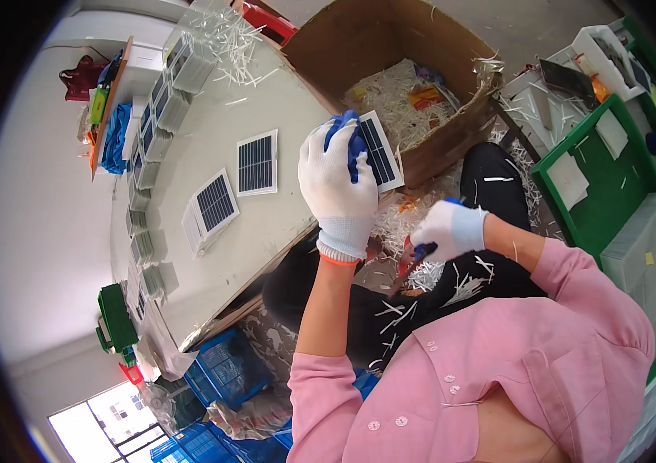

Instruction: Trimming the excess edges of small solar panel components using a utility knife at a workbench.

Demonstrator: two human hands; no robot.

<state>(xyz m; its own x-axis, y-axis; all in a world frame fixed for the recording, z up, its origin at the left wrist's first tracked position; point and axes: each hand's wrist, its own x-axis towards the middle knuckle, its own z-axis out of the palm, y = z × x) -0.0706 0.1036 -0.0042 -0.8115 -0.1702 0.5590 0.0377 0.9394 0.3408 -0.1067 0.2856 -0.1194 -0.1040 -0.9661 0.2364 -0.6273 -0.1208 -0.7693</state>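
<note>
My left hand [339, 174], in a white knit glove with a blue coated palm, is closed around a small solar panel [375, 153] with dark cells and white edges. The panel is tilted, between the table edge and the cardboard box. Lower and to the right, over my lap, my right hand [447, 233] wears the same kind of glove. Its fingers are closed on a slim dark tool [403, 272] with a red part, too blurred to name. A solar panel [257, 163] lies flat on the table, beside a small fanned stack of panels [216, 202].
Stacks of panels [159, 116] line the far left side of the pale table [266, 247]. A cardboard box [451, 150] holds white strips; more strips lie on my black trousers. Green trays [575, 220] stand at right, blue crates [227, 366] below the table.
</note>
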